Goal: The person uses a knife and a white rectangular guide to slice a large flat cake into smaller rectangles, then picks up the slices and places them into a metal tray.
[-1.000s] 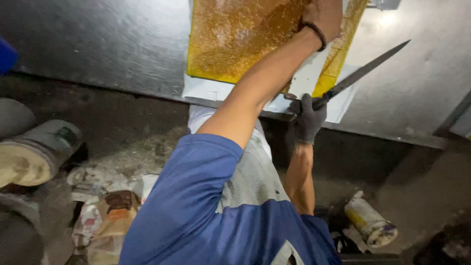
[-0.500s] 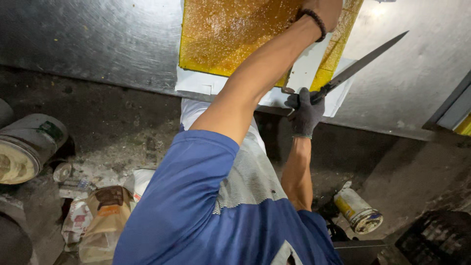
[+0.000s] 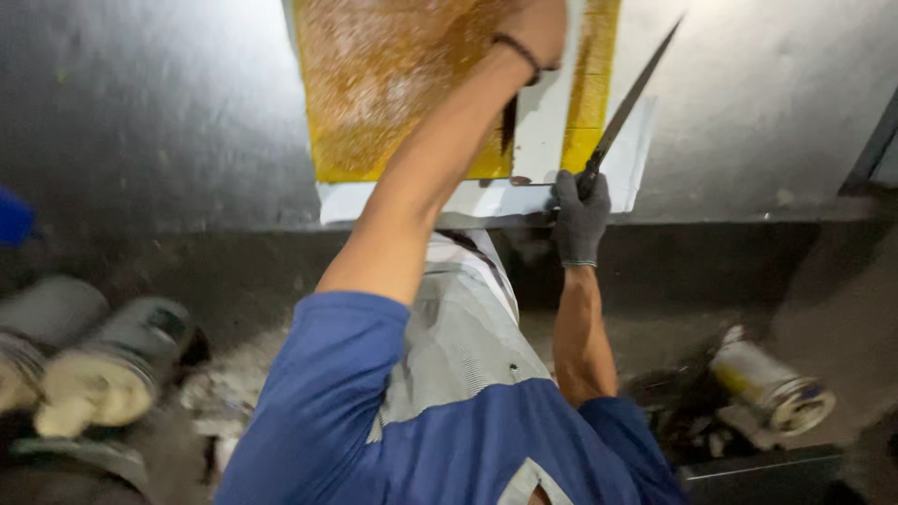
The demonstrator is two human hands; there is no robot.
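Note:
A yellow insulation slab (image 3: 393,93) lies on a white sheet (image 3: 468,199) over a grey foil-faced surface (image 3: 150,112). My left hand (image 3: 533,26), bare with a dark wristband, rests on the slab's upper part and holds it down; its fingers are cut off by the frame's top. My right hand (image 3: 580,210), in a grey glove, grips the handle of a long knife (image 3: 631,93). The blade points up and to the right beside a narrow yellow strip (image 3: 591,84) that is split off the slab. My blue and grey shirt (image 3: 449,402) fills the lower middle.
Two foil-wrapped insulation rolls (image 3: 103,374) lie on the floor at the left. Another small roll (image 3: 772,385) lies at the lower right among scraps. A blue object (image 3: 14,217) shows at the left edge. A dark frame edge (image 3: 875,150) runs at the right.
The knife has swung from pointing far right to standing steeper, close along the yellow strip. My right hand moved slightly right with it. My left hand stays on the slab.

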